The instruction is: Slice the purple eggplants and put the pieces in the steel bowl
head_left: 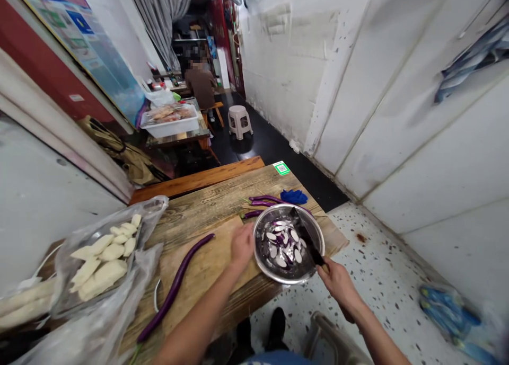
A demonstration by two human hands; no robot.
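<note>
My right hand (336,280) is closed round the handle of a dark-bladed kitchen knife (304,230). Its blade slants over the right side of a round metal bowl (260,261). Oval eggplant slices (280,238), white with purple skin, lie inside the bowl. My left hand (242,244) is at the bowl's left rim, over the cutting board (222,235); it is blurred, and its grip does not show. A long whole eggplant (178,283) lies across the board's left side. Behind the bowl are more thin eggplants (264,199), partly hidden by it.
Peeled pale pieces (105,259) lie on a plastic-wrapped tray at the left. A blue cloth-like bundle (293,196) and a green code card (282,167) are on the wooden table (199,208). Farther off are a plastic stool (239,122), a white bin (170,125) and a seated person (201,87).
</note>
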